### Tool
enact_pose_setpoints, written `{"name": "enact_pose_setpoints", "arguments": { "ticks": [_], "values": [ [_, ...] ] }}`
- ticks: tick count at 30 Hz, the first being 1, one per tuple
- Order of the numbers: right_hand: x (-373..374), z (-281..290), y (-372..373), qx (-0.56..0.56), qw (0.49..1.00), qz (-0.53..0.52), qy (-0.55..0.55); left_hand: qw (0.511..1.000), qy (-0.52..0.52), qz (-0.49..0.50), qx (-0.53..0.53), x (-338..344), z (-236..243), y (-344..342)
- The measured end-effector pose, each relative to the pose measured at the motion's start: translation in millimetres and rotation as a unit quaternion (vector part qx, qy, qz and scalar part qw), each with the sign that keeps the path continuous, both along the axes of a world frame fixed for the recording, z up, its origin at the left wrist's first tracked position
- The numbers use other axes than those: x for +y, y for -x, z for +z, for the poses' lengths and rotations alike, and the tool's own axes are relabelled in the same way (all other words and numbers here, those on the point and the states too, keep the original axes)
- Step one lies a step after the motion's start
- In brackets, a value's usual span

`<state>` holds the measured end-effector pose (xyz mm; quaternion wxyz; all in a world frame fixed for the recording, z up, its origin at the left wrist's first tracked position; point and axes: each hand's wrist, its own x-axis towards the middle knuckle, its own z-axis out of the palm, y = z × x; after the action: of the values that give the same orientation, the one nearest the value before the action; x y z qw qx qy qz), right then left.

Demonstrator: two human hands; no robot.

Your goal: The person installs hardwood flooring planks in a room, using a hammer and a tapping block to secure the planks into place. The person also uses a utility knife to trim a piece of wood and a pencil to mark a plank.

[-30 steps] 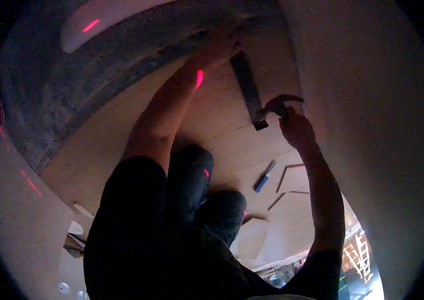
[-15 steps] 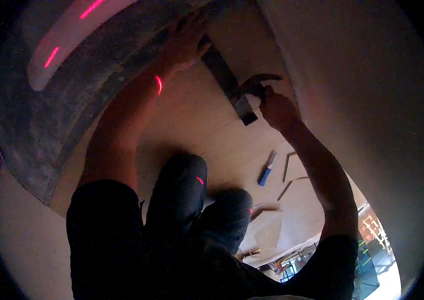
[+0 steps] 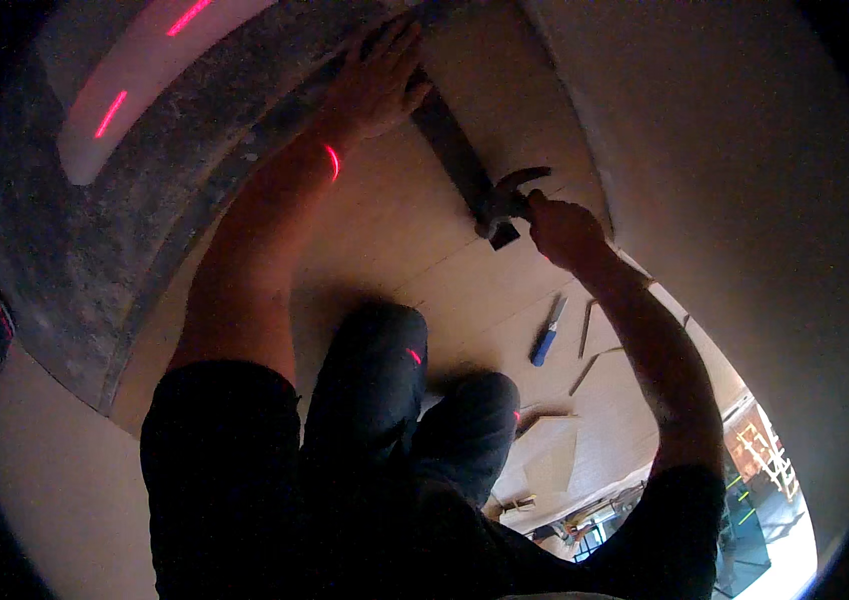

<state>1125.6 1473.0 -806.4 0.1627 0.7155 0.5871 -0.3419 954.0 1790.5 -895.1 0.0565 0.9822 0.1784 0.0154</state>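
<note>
Metal hammer [image 3: 508, 202] in closed right grip [image 3: 566, 230], left grip [image 3: 377, 85] spread at the end of the black bar [image 3: 452, 148]

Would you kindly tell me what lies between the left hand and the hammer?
Between the left hand and hammer, the head view shows a dark flat bar.

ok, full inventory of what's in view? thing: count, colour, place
Floor: 1, tan, centre
Flat bar: 1, blackish, on floor
Hammer: 1, dark, head over bar's near end
Blue-handled tool: 1, blue, right of centre
Pale board piece: 1, beige, lower right
Mottled surface: 1, dark grey, upper left
Wall: 1, greyish, right
Red light streaks: several, red, mostly left
Background clutter: uncountable, mixed, lower right
Knees: 2, dark-trousered, lower centre
Left hand: 1, bare, bar's far end
Right hand: 1, bare, gripping hammer
</note>
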Motion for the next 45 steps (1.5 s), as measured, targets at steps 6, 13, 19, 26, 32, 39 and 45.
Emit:
{"name": "enact_pose_setpoints", "arguments": {
  "ticks": [6,13,19,26,32,39,45],
  "values": [
    [-76.5,-56.5,47.4,0.188,0.832,-0.519,-0.061,0.998,0.029,-0.029,-0.047,0.9,3.5,-8.1],
    [-146.3,-83.0,142.7,0.190,0.652,-0.725,-0.114,0.985,0.106,0.100,-0.096,-20.5,5.1,59.1],
    [-239.8,-12.9,161.0,-0.133,0.756,-0.638,-0.059,0.983,-0.013,0.169,-0.075,-45.9,-15.0,101.3],
    [-325.2,-38.1,174.1,-0.073,0.818,-0.560,-0.110,0.982,-0.022,0.178,-0.062,-42.2,-1.0,95.8],
    [-210.9,-19.4,86.6,0.024,0.753,-0.617,-0.228,0.981,-0.023,0.184,-0.053,-42.2,-10.6,103.7],
    [34.8,-12.7,-30.5,-0.082,0.912,-0.197,-0.351,0.970,-0.050,0.192,-0.138,-40.1,-15.3,96.0],
    [77.8,-10.3,-58.9,-0.140,0.923,-0.234,-0.270,0.973,0.007,0.192,-0.128,-37.5,-1.9,96.3]
  ]
}}
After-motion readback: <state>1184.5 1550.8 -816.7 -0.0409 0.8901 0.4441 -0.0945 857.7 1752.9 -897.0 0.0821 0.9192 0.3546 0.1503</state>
